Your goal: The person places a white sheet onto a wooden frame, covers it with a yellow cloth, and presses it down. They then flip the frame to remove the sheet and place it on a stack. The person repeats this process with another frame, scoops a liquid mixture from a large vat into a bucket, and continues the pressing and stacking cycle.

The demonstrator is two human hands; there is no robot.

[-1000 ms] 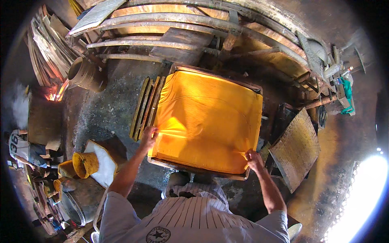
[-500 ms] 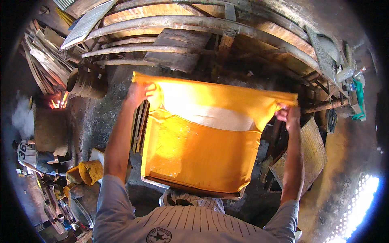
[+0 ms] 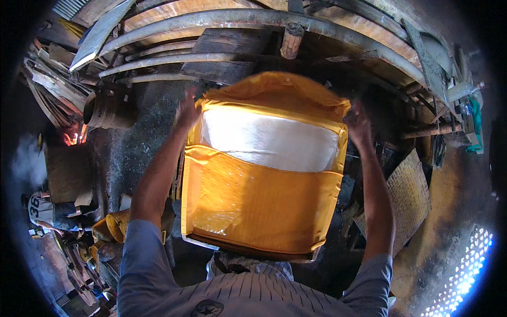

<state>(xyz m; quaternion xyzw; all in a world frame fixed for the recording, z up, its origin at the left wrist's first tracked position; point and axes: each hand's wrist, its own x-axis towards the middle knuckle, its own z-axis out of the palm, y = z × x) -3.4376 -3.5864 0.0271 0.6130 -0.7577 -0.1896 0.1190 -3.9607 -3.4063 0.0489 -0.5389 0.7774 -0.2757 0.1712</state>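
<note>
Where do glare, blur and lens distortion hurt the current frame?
Head view: glare washes out the left of the white surface; left hand and right hand look blurred and dim. Same head view: the pole bows, likely from the fisheye; corners go black; lower right, a light patch burns out.

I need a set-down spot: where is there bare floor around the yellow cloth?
Dark floor looks bare between the brown drum and the left forearm, short of the long pipes. Crowded: lower left, with yellow buckets and another person, and right, around the patterned panel. Whether the brown surface past that panel is floor, I cannot tell.
</note>
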